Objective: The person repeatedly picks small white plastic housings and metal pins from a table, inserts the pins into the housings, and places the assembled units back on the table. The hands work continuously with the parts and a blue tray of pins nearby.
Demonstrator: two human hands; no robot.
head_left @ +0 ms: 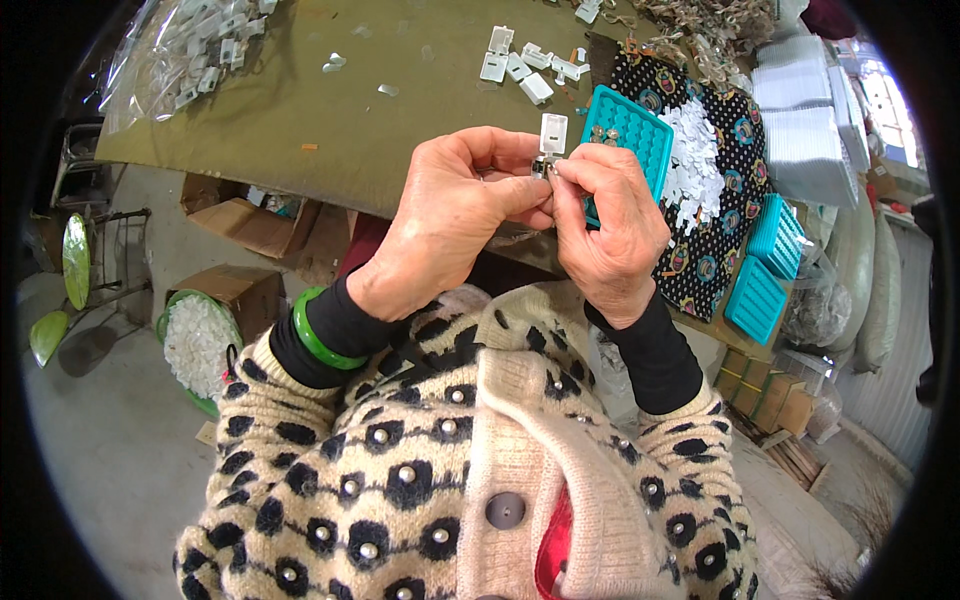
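My left hand (445,205) pinches a small white hinged plastic case (554,133), its lid standing up, above the table's near edge. Inside its lower half sits something small and dark, partly covered by fingers. The fingertips of my right hand (612,220) close at the case's right side on a tiny metallic piece too small to name. Just behind that hand lies a teal ribbed tray (640,130) with a few small metallic pieces on it. Farther back, several more white hinged cases (536,88) lie loose on the green table (330,120).
A clear bag (190,55) of white cases lies at the far left. White paper slips (692,165) are heaped on patterned dark cloth (715,260) at right, near other teal trays (755,300) and stacked white trays (800,120). A green basin (205,404) and cardboard box (245,300) stand below left.
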